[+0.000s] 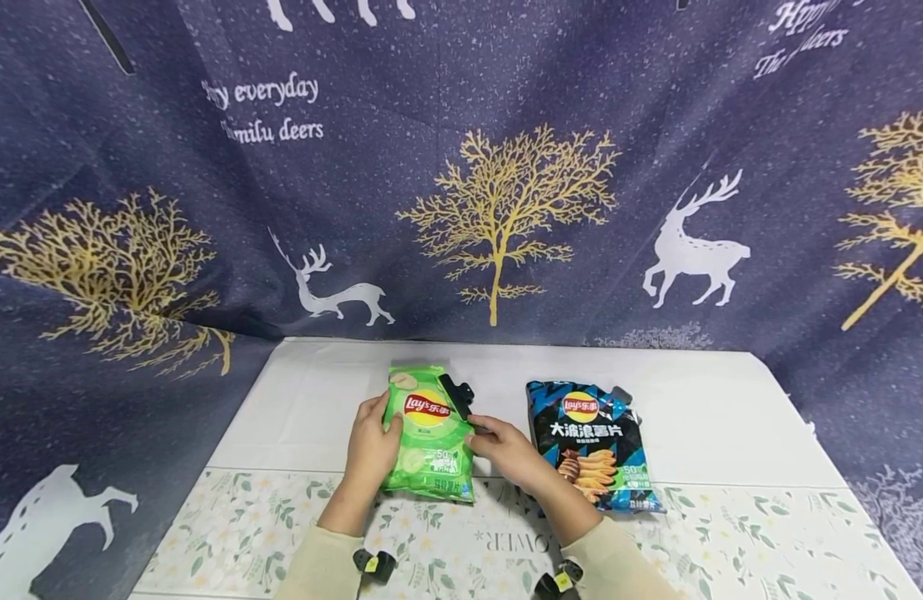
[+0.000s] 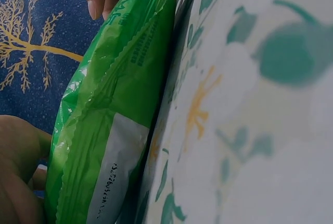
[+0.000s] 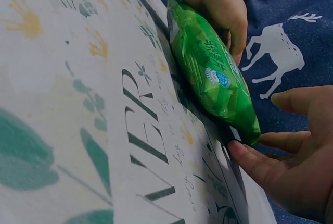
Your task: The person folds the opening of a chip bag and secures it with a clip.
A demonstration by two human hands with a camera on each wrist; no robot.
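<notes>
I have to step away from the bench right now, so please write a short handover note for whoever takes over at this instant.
Left hand: grips the left edge of the green chip bag, which lies on the table.
Right hand: at the bag's right edge, fingers by the black clip; whether they pinch it is unclear.
Blue chip bag: lies to the right, untouched; a dark clip shows at its top corner.
Done: a clip sits on each bag's top right corner.
Left: cannot tell whether the green bag's clip is going on or coming off; check first.
</notes>
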